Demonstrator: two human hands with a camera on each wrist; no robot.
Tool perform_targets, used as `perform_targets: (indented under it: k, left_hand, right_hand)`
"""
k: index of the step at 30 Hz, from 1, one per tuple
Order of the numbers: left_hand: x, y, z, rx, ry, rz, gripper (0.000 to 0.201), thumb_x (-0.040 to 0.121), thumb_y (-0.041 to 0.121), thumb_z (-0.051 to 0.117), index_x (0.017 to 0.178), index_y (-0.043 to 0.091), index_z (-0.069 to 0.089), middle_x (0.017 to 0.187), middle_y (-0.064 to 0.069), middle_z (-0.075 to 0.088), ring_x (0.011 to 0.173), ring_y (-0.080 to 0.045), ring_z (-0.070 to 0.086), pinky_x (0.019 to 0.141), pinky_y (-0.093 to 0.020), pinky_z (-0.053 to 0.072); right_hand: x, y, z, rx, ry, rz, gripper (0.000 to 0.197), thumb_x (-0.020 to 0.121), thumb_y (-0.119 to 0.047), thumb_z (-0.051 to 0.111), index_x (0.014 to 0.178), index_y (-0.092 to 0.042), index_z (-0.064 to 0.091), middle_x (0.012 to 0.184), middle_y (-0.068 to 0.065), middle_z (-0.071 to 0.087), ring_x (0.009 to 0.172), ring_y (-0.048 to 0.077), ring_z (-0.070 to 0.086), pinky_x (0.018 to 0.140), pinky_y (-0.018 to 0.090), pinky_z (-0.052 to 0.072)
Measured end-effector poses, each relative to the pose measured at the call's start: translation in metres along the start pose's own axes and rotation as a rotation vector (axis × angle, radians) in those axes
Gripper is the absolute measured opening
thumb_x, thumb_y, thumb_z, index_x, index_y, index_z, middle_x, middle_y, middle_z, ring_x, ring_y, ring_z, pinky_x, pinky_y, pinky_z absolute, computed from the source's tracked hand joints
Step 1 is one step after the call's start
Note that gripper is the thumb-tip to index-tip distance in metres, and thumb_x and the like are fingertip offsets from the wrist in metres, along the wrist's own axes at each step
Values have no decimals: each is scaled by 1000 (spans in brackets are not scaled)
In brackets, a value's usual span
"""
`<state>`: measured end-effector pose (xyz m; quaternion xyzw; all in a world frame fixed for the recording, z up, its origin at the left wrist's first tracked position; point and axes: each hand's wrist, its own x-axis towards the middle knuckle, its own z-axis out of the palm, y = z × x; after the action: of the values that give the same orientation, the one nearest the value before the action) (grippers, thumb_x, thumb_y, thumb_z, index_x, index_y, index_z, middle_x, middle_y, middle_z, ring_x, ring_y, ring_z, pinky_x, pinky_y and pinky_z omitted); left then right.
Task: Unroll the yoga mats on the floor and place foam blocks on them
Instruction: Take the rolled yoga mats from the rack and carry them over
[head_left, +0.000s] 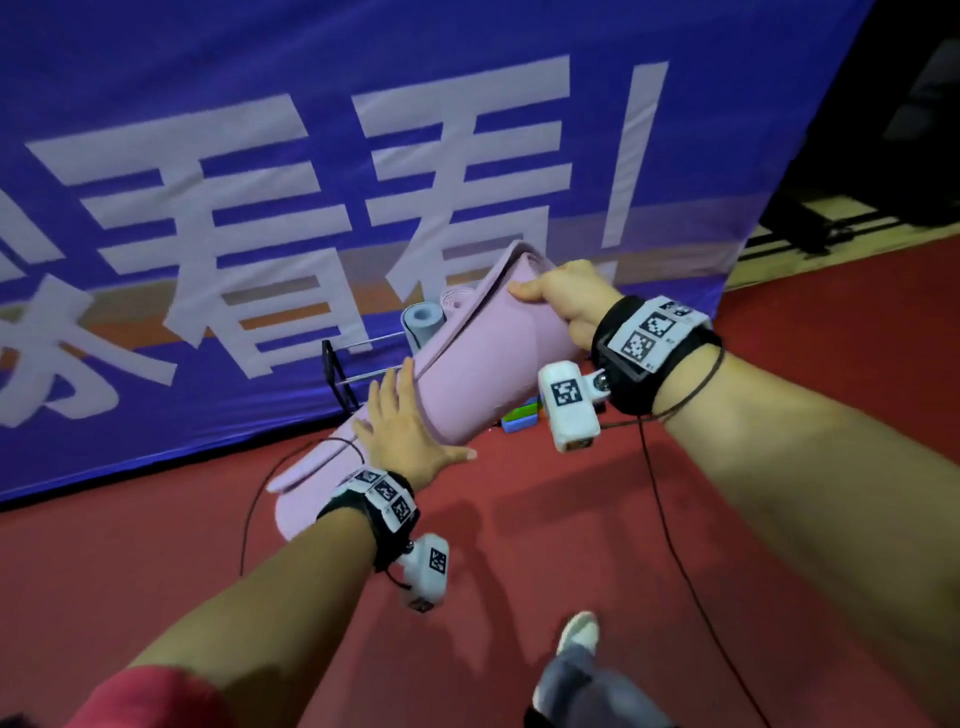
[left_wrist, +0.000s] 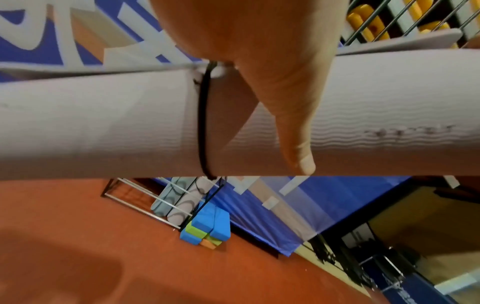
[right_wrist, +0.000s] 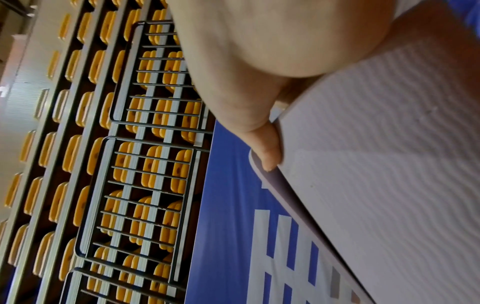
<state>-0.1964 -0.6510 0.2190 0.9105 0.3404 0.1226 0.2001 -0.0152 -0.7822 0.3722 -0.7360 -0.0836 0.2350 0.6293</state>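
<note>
I hold a rolled pink yoga mat (head_left: 483, 353) slanted in the air in front of a blue banner. My right hand (head_left: 561, 301) grips its upper end, the thumb (right_wrist: 265, 148) pinching the loose outer edge of the mat (right_wrist: 376, 164). My left hand (head_left: 400, 431) lies on the lower half with fingers spread and straight. In the left wrist view its thumb (left_wrist: 293, 131) stretches across the mat (left_wrist: 103, 123), next to a black elastic band (left_wrist: 202, 123) around the roll. Blue, green and orange foam blocks (head_left: 519, 415) (left_wrist: 207, 228) sit stacked on the red floor by the rack.
A metal rack (head_left: 337, 374) against the blue banner (head_left: 311, 156) holds other rolled mats (head_left: 421, 322) (left_wrist: 179, 203). Black cables (head_left: 670, 519) trail over the red floor (head_left: 519, 545). My shoe (head_left: 576, 631) is below. Railings and yellow seats (right_wrist: 130, 164) rise behind the banner.
</note>
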Motion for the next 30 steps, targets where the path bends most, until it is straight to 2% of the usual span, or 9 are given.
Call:
perform_targets:
  k: [2,4,9,12,16,19,23,27,30]
  left_hand:
    - [-31,5,-4,85,53,67,156,35,70,87,156,28,-2,164,-1,9,152,-24,3,116,-64,7]
    - [-56,9,-9,141,70,147,155,36,73,84,156,25,0,164,0,12,152,-23,6,117,-63,6]
    - [-119,24,-9,157,124,253,142,40,74,80,154,19,16,151,-5,37,137,-27,36,113,-58,27]
    - [-164,44,0,138,123,255,137,40,72,81,152,21,22,145,-2,41,127,-28,44,105,-51,38]
    - [-240,76,36,130,78,191,130,39,67,82,148,24,27,140,0,44,117,-30,47,97,-49,43]
    - [-294,98,66,149,-10,155,128,41,70,77,149,27,25,139,2,44,113,-31,48,93,-48,44]
    - [-357,122,103,94,-89,104,131,41,70,78,151,28,21,144,-1,42,119,-31,47,97,-49,43]
    - [-391,125,127,70,-213,65,136,39,70,82,153,29,18,147,0,38,126,-31,44,103,-49,40]
    - [-409,115,150,28,-195,66,135,37,75,73,153,27,21,147,0,40,126,-31,45,101,-50,41]
  right_hand:
    - [-31,15,-11,50,-3,45,46,77,-4,79,118,9,61,108,21,69,95,31,69,82,40,56]
    - [-60,24,-26,76,-17,68,43,80,-4,77,117,8,60,106,21,69,83,28,69,71,35,56]
    - [-115,40,-69,44,-91,106,28,83,-7,75,106,5,63,85,17,71,62,24,68,60,35,57]
    - [-143,64,-97,-21,-104,93,23,83,-15,76,96,0,64,85,15,70,67,26,67,70,40,57]
    - [-190,125,-151,-155,-89,-39,26,85,-26,75,75,-6,62,76,7,65,64,17,59,60,24,47]
    - [-224,174,-201,-338,-168,-103,42,78,-41,78,89,-1,69,92,13,72,77,17,61,74,36,51]
    - [-270,218,-254,-653,-227,-127,75,57,-66,77,113,-17,66,110,2,70,98,21,64,89,36,51]
    - [-287,255,-274,-570,-186,-99,78,50,-73,72,101,-14,69,99,1,73,92,22,67,86,43,53]
    - [-294,285,-276,-508,-169,-83,67,52,-68,75,90,-13,69,90,1,73,85,22,69,80,48,54]
